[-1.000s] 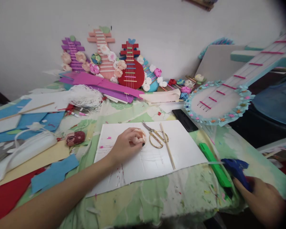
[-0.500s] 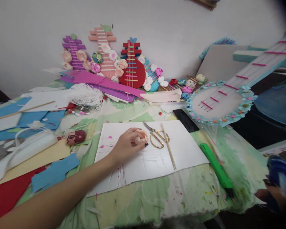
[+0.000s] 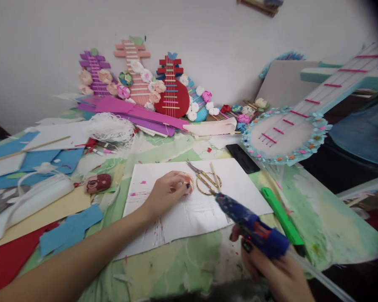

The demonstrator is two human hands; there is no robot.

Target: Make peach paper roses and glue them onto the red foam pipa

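Observation:
My left hand rests over the white board, its fingers closed round a pale peach paper flower. A blue hot glue gun is gripped in my right hand, with its nozzle pointing up and left towards the board. A clear glue stick sticks out of the gun's back end. Gold-handled scissors lie on the board just right of the flower. Beside them is a thin wooden stick, partly hidden behind the gun's nozzle.
Right of the board lie a green utility knife and a black phone. Coloured sheets and white string spread over the left side. Decorated paper lutes lean on the wall; a larger one stands at right.
My right hand has brought the glue gun from the far right edge in over the board's right corner. The left hand still holds the flower, its fingers slightly shifted. The view has turned a little.

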